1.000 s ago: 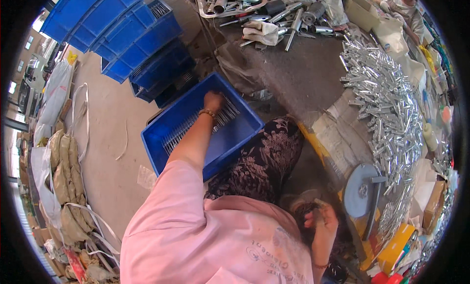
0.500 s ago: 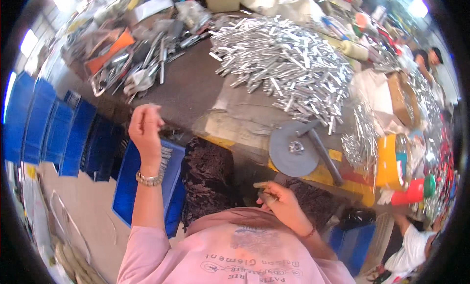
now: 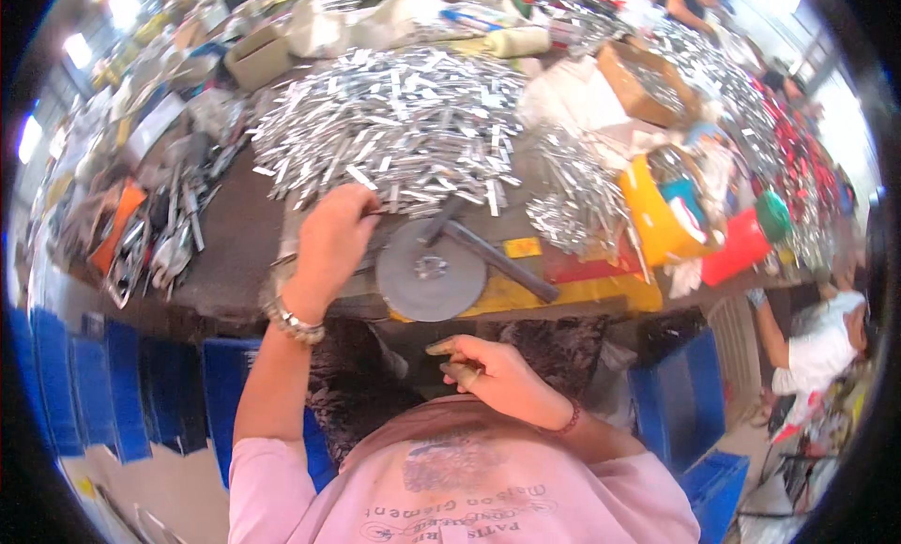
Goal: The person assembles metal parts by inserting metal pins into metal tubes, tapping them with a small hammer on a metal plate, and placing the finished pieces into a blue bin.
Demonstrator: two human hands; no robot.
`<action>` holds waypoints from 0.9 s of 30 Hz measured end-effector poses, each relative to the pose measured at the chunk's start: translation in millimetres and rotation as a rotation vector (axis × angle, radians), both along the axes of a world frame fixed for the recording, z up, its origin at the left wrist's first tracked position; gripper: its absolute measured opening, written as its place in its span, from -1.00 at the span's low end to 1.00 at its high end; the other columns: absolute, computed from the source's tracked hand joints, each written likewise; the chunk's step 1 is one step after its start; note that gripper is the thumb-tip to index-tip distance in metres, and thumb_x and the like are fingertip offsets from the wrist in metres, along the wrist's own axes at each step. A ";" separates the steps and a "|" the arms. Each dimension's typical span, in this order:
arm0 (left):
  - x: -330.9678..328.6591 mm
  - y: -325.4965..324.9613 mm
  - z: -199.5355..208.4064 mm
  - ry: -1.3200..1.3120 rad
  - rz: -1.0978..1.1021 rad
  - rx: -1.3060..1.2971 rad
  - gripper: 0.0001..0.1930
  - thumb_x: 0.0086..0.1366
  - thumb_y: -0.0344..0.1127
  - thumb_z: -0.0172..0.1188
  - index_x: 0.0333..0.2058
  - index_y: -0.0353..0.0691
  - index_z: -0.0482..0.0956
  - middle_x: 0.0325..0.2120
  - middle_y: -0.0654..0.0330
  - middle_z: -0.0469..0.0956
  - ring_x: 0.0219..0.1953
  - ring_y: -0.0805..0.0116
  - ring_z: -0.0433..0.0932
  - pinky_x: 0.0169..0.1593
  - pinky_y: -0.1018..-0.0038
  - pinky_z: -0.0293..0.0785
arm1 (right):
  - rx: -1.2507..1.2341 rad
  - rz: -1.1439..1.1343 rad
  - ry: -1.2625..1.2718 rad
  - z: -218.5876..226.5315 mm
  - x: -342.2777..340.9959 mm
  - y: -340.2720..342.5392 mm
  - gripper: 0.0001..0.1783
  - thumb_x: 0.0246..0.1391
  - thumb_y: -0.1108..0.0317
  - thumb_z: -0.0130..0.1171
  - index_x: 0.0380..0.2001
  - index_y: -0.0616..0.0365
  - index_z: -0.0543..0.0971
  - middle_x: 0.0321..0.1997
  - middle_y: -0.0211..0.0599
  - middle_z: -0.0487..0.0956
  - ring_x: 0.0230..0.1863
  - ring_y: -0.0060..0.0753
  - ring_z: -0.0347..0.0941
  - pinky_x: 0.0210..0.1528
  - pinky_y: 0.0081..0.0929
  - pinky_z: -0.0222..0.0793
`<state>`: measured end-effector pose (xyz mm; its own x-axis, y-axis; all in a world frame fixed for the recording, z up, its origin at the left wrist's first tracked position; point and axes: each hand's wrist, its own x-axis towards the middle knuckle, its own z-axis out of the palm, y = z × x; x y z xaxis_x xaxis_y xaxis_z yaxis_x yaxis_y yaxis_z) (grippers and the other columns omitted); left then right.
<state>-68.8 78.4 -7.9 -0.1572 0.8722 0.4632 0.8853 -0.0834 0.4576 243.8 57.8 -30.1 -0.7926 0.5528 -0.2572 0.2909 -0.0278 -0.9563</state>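
Note:
My left hand (image 3: pixel 335 239), with a beaded bracelet at the wrist, is at the near edge of a big pile of short silvery metal strips (image 3: pixel 404 122). Its fingers are bent toward the pile and blurred, so whether they pinch a strip is unclear. In front of my body, above my lap, hangs my right hand (image 3: pixel 502 377). Its darkened thumb and index finger are apart, and I see nothing between them. Between the pile and the table edge lies a grey round disc (image 3: pixel 432 279) with a metal centre. A dark hammer (image 3: pixel 497 260) rests by its right side.
Tools and an orange piece (image 3: pixel 119 227) lie at the left of the table. To the right are a smaller pile of thin metal pieces (image 3: pixel 577 192), a yellow container (image 3: pixel 662 211), a red one (image 3: pixel 741 248) and a cardboard box (image 3: pixel 648 79). Blue bins (image 3: pixel 122 384) stand below.
My view has swung to the right. My left hand has moved from above the blue bin at the left to the pile's near edge. My right hand stays before my body.

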 end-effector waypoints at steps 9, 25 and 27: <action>5.1 -41.0 30.6 -0.294 0.125 -0.061 -0.74 0.25 -0.60 0.37 -0.10 -0.24 0.62 -0.31 0.23 0.62 -0.27 0.41 0.61 -0.17 0.44 0.56 | 0.801 -0.358 0.143 49.1 46.3 64.0 -0.77 0.23 0.47 0.40 -0.04 0.13 0.74 -0.19 -0.10 0.73 -0.20 -0.10 0.73 -0.15 -0.28 0.64; 20.0 -61.4 22.4 -0.299 0.009 -0.048 -0.75 0.26 -0.60 0.35 -0.09 -0.28 0.68 -0.19 0.14 0.68 -0.17 0.27 0.67 -0.06 0.38 0.58 | 1.090 -0.564 -0.510 37.0 47.9 197.4 -0.45 0.07 0.51 0.33 0.18 0.13 0.55 -0.19 0.14 0.74 -0.07 0.28 0.70 0.00 0.16 0.58; 25.9 -61.5 22.8 -0.278 -0.049 0.018 -0.74 0.26 -0.63 0.35 -0.09 -0.27 0.71 -0.18 0.13 0.70 -0.16 0.28 0.69 -0.05 0.36 0.60 | 1.069 -0.584 -0.538 39.9 53.0 195.4 -0.44 0.05 0.51 0.34 0.18 0.13 0.56 -0.19 0.13 0.74 -0.08 0.25 0.71 0.00 0.09 0.59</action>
